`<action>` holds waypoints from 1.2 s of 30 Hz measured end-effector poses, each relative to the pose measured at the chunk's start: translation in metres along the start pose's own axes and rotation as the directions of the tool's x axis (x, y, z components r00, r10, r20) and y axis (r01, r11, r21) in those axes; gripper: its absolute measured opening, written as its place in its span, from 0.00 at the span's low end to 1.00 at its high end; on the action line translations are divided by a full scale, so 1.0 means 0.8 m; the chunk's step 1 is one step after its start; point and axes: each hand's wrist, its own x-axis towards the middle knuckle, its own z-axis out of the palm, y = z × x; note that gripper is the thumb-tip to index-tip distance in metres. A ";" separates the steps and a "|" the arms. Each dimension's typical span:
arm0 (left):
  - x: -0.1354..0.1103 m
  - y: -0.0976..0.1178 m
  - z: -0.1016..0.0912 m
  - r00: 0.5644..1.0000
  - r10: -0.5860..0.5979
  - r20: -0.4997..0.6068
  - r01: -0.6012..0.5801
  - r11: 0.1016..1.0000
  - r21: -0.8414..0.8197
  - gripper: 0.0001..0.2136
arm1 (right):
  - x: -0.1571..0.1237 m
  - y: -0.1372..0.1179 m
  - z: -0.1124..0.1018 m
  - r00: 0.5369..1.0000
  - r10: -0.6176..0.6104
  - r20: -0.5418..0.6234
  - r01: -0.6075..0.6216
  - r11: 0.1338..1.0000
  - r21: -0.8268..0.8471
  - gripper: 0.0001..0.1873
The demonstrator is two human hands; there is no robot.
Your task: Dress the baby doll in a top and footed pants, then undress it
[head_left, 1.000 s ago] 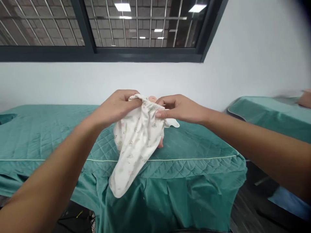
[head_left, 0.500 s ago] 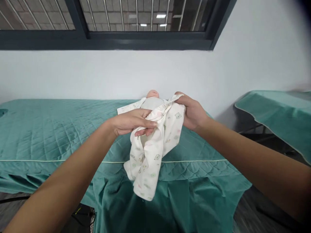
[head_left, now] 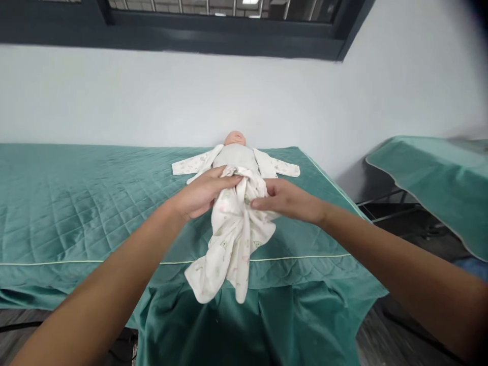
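A baby doll [head_left: 235,150] lies on its back on a green quilted bed [head_left: 84,198], head toward the wall, in a white printed top with both sleeves spread out. Over its lower body lie small white printed trousers [head_left: 232,239], the legs hanging past the bed's front edge. My left hand [head_left: 202,193] grips the trousers' waistband on the left, fingers closed on the cloth. My right hand [head_left: 284,199] pinches the same waistband on the right. The doll's legs are hidden under the cloth.
A second green-covered bed [head_left: 430,173] stands to the right, with a gap of dark floor between. A white wall and a dark window frame [head_left: 229,35] are behind the bed. Dark objects lie on the floor at lower left.
Both hands have lowered the trousers from in front of the doll onto its lower body, and the waistband is now bunched at its belly. The camera has tilted down, showing the whole doll.
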 end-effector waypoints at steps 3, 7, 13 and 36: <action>0.012 -0.022 0.002 0.998 0.006 -0.068 -0.013 0.995 -0.096 0.20 | 0.004 0.000 0.005 0.999 0.034 -0.018 -0.035 0.999 -0.040 0.16; 0.015 -0.047 0.009 0.989 -0.104 0.108 0.122 0.976 -0.180 0.24 | 0.021 -0.009 0.003 0.958 -0.076 -0.276 0.144 0.962 0.234 0.17; 0.003 -0.039 0.005 0.967 -0.161 0.198 0.176 0.982 -0.063 0.22 | 0.022 0.002 0.006 0.951 -0.031 -0.307 0.157 0.906 0.393 0.20; -0.007 -0.068 -0.006 0.971 -0.229 -0.064 0.222 0.970 -0.100 0.19 | -0.016 0.055 0.041 0.922 0.334 -0.196 -0.143 0.764 0.630 0.14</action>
